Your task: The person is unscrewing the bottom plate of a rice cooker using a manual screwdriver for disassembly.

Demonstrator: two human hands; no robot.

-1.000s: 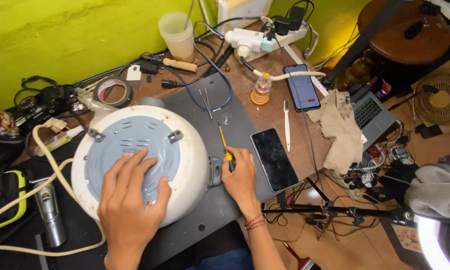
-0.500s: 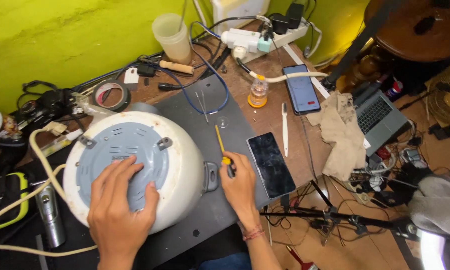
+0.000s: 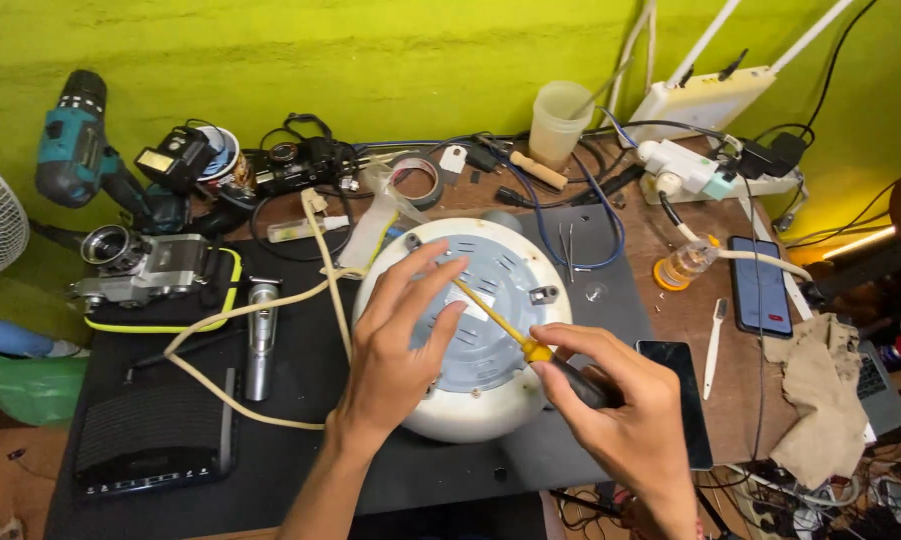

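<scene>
Yellow-green wall behind cluttered table (image 3: 671, 320). White round appliance (image 3: 471, 400), upturned at centre, grey base plate unremoved. Left hand (image 3: 396, 350) spread flat upon plate. Right hand (image 3: 621, 410) clenched round screwdriver (image 3: 511, 330), tip at plate; screws apparently unfinished.

We are seeing the cooker (image 3: 491, 400) looking like glossy white plastic, the mat (image 3: 301, 450) under it matt black, the cloth (image 3: 821, 400) right of it rough.
</scene>
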